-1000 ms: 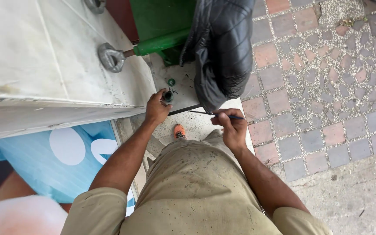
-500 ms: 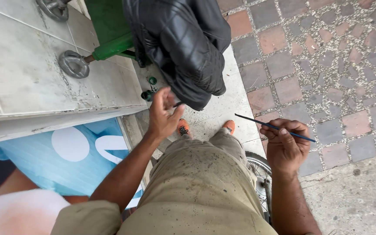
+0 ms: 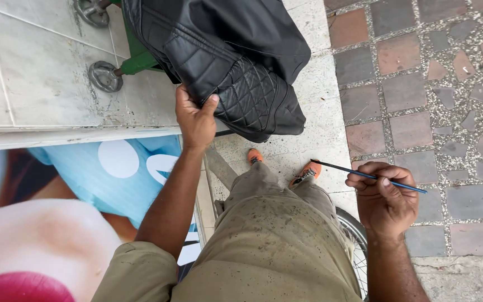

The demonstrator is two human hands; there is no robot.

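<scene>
My left hand (image 3: 195, 118) grips the lower edge of a black quilted jacket (image 3: 236, 61) that hangs from something above. A thin blue rod, like a pencil or small brush (image 3: 364, 175), lies between the fingers of my right hand (image 3: 384, 198), held out to the right over the paving. Below me are my khaki trousers (image 3: 275, 240) and two orange shoe tips (image 3: 283, 165) on a pale stone slab.
A tiled wall (image 3: 34, 72) with two round metal mounts (image 3: 104, 75) and a green bracket (image 3: 138, 61) stands left. A printed poster (image 3: 74, 212) fills the lower left. A bicycle wheel rim (image 3: 356, 240) shows behind my right leg. Brick paving (image 3: 443, 95) lies right.
My left hand rose from beneath the jacket and took hold of its lower edge. My right hand with the thin rod drew down and right. The view tilted, bringing the jacket closer.
</scene>
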